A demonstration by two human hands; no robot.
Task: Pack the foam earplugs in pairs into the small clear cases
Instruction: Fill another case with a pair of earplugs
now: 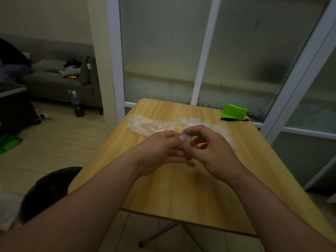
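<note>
Pinching a clear case [185, 143] between curled fingers, the left hand [158, 150] and right hand [212, 148] hold it near upright above the smooth wooden table [181, 188], with a purple earplug [182, 132] at its top. Beyond lie orange and green earplugs [192, 137], glossy empty cases [193, 120], a crinkled plastic bag [145, 124] and frosted glass doors [160, 51].

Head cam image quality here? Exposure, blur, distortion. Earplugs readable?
Head view: dim and underexposed overall, with no hard glare. The wide angle bends the door frame toward the edges. The left hand and right hand look soft. The case they pinch barely separates from the fingers. The earplugs read only as green and orange smudges. The spare cases are low-contrast on the table.
</note>
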